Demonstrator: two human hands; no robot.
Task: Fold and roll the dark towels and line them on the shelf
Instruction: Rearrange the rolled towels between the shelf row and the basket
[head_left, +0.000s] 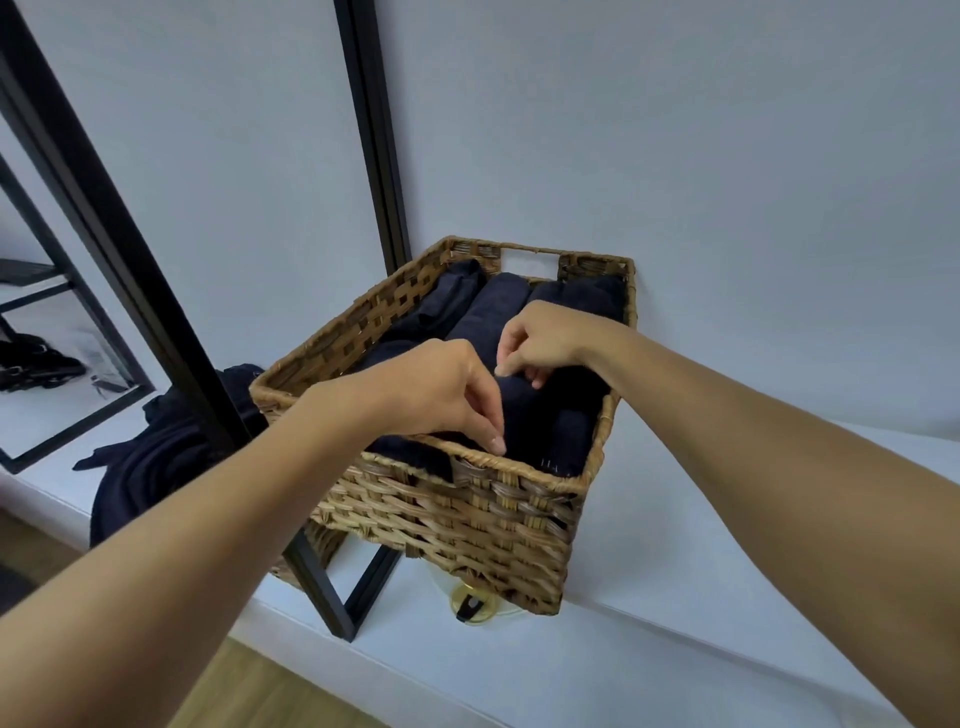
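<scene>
A woven wicker basket (457, 512) stands on a white shelf (701, 545) against the wall. Several rolled dark navy towels (488, 306) lie side by side inside it. My left hand (441, 387) reaches over the near rim, its fingers curled downward with the fingertips on a dark towel roll (524, 421) at the front. My right hand (540, 338) hovers over the middle of the basket, its fingers bent and pinching the same dark roll from above. A loose heap of dark towels (150, 462) lies on the shelf left of the basket.
A black metal frame post (130, 270) slants across the left, beside the basket. A second black post (371, 130) runs up the wall behind it. A small yellow round object (472, 605) sits under the basket's front corner. Wooden floor (249, 691) shows below the shelf.
</scene>
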